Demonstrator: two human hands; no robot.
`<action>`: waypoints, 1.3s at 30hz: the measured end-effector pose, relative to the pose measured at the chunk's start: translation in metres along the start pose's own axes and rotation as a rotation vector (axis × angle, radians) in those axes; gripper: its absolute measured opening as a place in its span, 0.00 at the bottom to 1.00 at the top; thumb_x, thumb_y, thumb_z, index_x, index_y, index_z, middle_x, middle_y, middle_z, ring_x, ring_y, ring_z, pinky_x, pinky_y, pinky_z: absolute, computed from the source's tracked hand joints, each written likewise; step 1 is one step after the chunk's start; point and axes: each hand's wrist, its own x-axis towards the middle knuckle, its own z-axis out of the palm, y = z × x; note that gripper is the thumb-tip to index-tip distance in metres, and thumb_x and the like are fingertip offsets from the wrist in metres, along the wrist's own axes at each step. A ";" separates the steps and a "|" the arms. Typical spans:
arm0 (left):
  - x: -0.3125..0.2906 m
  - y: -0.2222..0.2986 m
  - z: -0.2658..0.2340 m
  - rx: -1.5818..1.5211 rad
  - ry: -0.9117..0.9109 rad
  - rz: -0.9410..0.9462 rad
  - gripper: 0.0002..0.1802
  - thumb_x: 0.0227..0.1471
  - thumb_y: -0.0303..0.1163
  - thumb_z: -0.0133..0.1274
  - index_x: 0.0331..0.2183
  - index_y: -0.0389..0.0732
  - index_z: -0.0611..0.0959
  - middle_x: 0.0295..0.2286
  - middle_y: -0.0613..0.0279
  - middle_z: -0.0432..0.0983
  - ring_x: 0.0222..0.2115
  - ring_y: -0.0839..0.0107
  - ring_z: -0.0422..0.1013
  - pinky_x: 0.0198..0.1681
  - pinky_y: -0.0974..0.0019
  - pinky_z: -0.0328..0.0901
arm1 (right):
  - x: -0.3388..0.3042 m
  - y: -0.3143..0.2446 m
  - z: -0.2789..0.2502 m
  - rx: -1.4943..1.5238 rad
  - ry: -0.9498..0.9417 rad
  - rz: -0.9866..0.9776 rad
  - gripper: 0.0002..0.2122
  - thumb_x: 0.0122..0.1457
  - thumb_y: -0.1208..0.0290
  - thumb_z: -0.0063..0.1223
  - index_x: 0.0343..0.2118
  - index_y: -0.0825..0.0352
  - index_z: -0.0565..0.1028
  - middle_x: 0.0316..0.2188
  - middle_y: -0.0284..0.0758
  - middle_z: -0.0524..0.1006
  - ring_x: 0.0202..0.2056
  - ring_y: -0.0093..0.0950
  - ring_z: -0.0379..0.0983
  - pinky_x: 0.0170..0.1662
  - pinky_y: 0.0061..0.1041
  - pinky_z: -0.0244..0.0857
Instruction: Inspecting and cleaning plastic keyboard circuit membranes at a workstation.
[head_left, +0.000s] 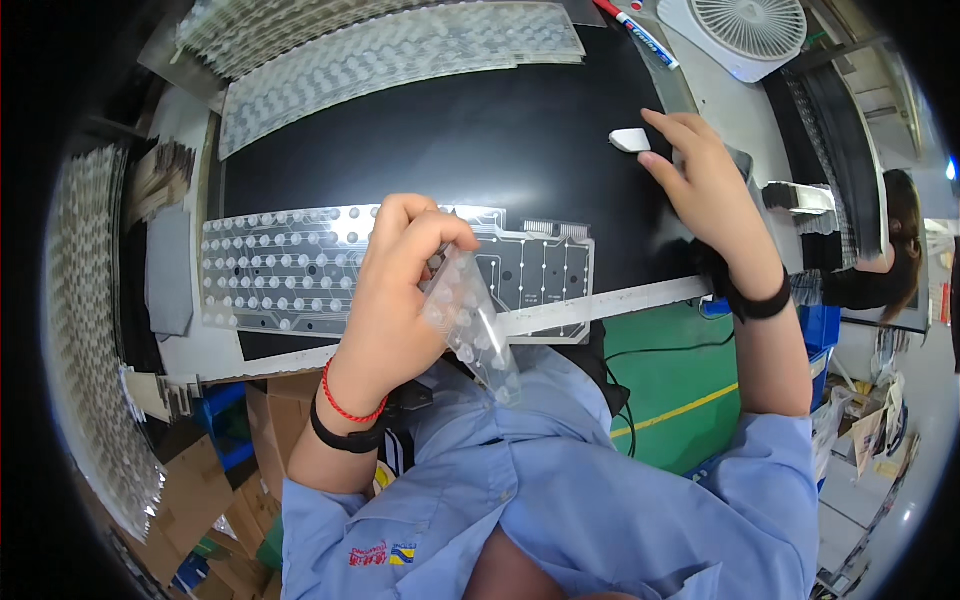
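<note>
A keyboard membrane (280, 265) with rows of translucent domes lies along the near edge of the black work surface. My left hand (395, 290) is closed on the lifted right part of its clear domed top sheet (472, 325), which bends back toward me. Under that flap, a circuit sheet (545, 280) with printed traces and white dots is uncovered at the right end. Toward the far right, my right hand (705, 185) has thumb and forefinger apart on either side of a small white piece (630, 140). The thumb tip is close to it; whether they touch I cannot tell.
Stacked domed sheets (400, 50) stand along the far side, with more sheets (90, 300) at the left. A marker (645, 40) and a white fan (745, 30) are at the far right. Another person (890, 250) is at the right edge.
</note>
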 end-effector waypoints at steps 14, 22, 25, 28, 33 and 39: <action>-0.008 -0.005 -0.003 0.059 -0.097 -0.027 0.14 0.41 0.24 0.59 0.35 0.42 0.79 0.37 0.58 0.65 0.36 0.62 0.66 0.39 0.65 0.64 | -0.028 -0.090 0.018 0.297 -0.071 -0.271 0.09 0.53 0.79 0.57 0.39 0.68 0.78 0.31 0.39 0.75 0.29 0.36 0.75 0.34 0.32 0.70; -0.008 -0.003 -0.003 0.132 -0.114 -0.004 0.15 0.38 0.27 0.60 0.34 0.42 0.79 0.36 0.57 0.66 0.37 0.58 0.67 0.42 0.63 0.64 | -0.054 -0.081 0.014 0.160 -0.121 -0.338 0.12 0.48 0.81 0.56 0.38 0.69 0.79 0.32 0.39 0.74 0.33 0.38 0.74 0.37 0.34 0.71; -0.007 -0.005 -0.001 0.137 -0.115 0.013 0.16 0.37 0.27 0.60 0.34 0.42 0.79 0.35 0.57 0.66 0.37 0.57 0.67 0.42 0.62 0.64 | -0.069 -0.061 -0.005 0.073 -0.191 -0.226 0.13 0.48 0.81 0.57 0.39 0.67 0.80 0.30 0.38 0.74 0.31 0.37 0.75 0.35 0.33 0.71; -0.004 -0.003 0.001 0.131 -0.128 0.017 0.16 0.36 0.27 0.60 0.34 0.42 0.79 0.35 0.57 0.66 0.37 0.57 0.67 0.42 0.62 0.64 | -0.054 -0.082 0.007 0.215 -0.121 -0.274 0.11 0.49 0.80 0.57 0.38 0.67 0.80 0.29 0.38 0.74 0.31 0.38 0.75 0.34 0.34 0.71; -0.006 -0.003 -0.003 0.168 -0.146 -0.004 0.16 0.36 0.27 0.60 0.34 0.42 0.79 0.35 0.58 0.66 0.37 0.57 0.67 0.42 0.62 0.64 | -0.049 -0.088 0.017 0.093 -0.192 -0.348 0.10 0.50 0.76 0.55 0.36 0.70 0.78 0.30 0.39 0.72 0.32 0.38 0.74 0.36 0.34 0.70; -0.003 -0.003 0.001 0.177 -0.139 0.041 0.16 0.37 0.28 0.59 0.34 0.42 0.79 0.35 0.58 0.67 0.37 0.57 0.67 0.42 0.62 0.64 | -0.054 -0.075 0.000 0.119 -0.180 -0.273 0.10 0.49 0.78 0.55 0.36 0.70 0.79 0.28 0.40 0.71 0.29 0.39 0.74 0.32 0.36 0.71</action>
